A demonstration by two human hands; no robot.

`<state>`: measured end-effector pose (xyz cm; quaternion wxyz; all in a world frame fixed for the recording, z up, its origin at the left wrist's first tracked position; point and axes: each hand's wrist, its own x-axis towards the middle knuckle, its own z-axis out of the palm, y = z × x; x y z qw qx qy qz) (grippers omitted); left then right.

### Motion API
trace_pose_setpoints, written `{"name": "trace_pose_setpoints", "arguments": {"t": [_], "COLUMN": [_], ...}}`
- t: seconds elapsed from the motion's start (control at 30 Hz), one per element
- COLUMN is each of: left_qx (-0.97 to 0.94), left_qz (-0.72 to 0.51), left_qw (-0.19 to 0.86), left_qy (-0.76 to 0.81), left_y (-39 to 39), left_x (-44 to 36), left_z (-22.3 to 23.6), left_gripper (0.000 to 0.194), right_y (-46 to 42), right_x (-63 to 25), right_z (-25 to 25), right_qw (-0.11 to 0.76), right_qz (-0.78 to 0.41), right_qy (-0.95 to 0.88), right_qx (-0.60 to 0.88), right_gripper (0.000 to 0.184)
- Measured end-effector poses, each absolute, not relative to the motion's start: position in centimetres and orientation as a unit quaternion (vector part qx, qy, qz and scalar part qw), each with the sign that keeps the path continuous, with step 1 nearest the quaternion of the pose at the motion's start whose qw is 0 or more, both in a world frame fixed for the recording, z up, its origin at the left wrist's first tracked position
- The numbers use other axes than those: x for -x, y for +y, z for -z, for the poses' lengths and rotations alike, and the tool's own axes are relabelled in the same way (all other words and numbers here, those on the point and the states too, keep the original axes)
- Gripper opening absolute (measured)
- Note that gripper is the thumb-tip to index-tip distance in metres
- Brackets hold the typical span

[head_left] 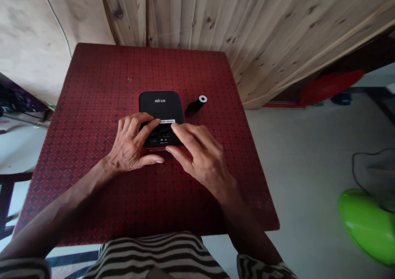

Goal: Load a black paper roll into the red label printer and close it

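A flat black case with rounded corners and a red rim (161, 106) lies on the red patterned table (101, 77). White lettering marks its far end, and a white label strip crosses its middle. My left hand (131, 141) rests over its left side, fingers spread on the top face and thumb stretched out near the front edge. From the right, my right hand (200, 151) touches the case, index fingertip by the label and thumb at the front edge. Its other fingers are partly hidden. Neither hand lifts the case.
Just right of the case lies a black cylinder with a white, dark-centred end (203, 99). A wooden plank wall (191, 15) stands behind the table. On the floor at right is a bright green rounded object (367, 225). A red object (331, 87) sits farther back.
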<state>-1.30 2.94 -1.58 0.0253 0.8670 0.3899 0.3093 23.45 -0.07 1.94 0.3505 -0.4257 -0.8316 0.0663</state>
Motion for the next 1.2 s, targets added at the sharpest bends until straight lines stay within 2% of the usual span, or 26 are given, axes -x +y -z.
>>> {"name": "trace_pose_setpoints", "arguments": {"t": [0.07,0.17,0.33,0.57,0.73,0.87,1.2], "left_qx": [-0.843,-0.8,-0.801,-0.831,-0.832,-0.838,-0.827], "left_qz": [-0.333,-0.392,-0.393,-0.337,-0.294,-0.289,-0.292], "left_qw": [0.034,0.014,-0.018,-0.089,-0.109,-0.144,-0.118], "left_qy": [0.42,0.454,0.451,0.433,0.457,0.44,0.466], "left_y": [1.9,0.3,-0.7,0.1,-0.1,-0.2,-0.1], "left_x": [1.2,1.3,1.9,3.2,3.6,3.1,2.7], "left_z": [2.0,2.8,3.8,2.5,1.4,0.6,0.2], "left_gripper": [0.093,0.1,0.075,0.067,0.051,0.052,0.04], "right_y": [-0.6,-1.5,-2.5,-3.2,-3.3,-3.2,-3.4], "right_x": [-24.0,-24.6,-24.1,-23.2,-23.2,-23.3,-23.2], "right_z": [-0.9,1.5,4.4,4.5,4.5,4.4,4.7], "right_qw": [0.41,0.474,0.445,0.453,0.459,0.457,0.459], "right_qz": [-0.115,-0.214,-0.376,-0.368,-0.353,-0.35,-0.366], "right_qy": [-0.772,-0.662,-0.593,-0.601,-0.605,-0.609,-0.602], "right_qx": [0.472,0.54,0.555,0.546,0.546,0.546,0.541], "right_gripper": [0.048,0.041,0.04,0.04,0.038,0.036,0.037]}}
